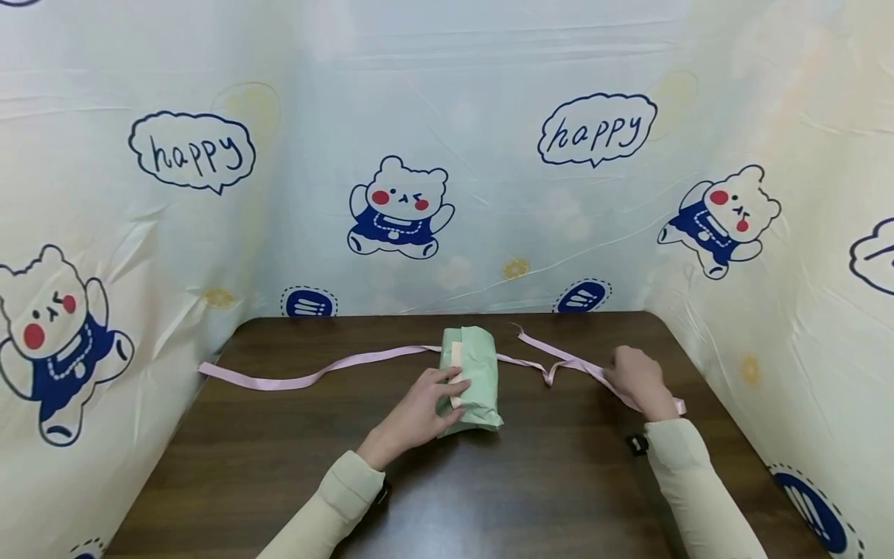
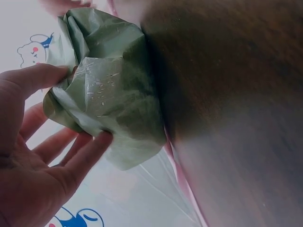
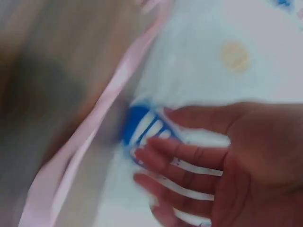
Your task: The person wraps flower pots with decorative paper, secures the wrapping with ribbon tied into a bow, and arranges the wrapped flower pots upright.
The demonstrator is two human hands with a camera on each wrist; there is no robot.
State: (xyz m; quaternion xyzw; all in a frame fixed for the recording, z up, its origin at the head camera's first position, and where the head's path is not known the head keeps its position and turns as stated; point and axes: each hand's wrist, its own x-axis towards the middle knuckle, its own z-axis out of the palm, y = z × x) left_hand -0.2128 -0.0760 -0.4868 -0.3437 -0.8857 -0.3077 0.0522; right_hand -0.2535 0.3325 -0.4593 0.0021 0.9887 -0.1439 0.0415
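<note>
A soft package wrapped in light green paper [image 1: 480, 380] lies on the table, with a pale strip of tape along its top. My left hand [image 1: 417, 410] holds its near left side. In the left wrist view, the thumb [image 2: 45, 78] and fingers spread round the creased folded end of the green package [image 2: 118, 94]. A pink ribbon [image 1: 293, 383] runs underneath the package and out both sides. My right hand [image 1: 639, 382] is over the ribbon's right part, which is doubled and kinked. Its fingers [image 3: 189, 156] appear loosely bent and apart from the pink ribbon [image 3: 102, 109], with nothing between them.
The dark brown wooden table [image 1: 545, 497] meets a pale curtain [image 1: 489, 70] printed with bears and "happy" bubbles at its back and sides. The ribbon's left end reaches the table's left edge. Black bands show at both wrists.
</note>
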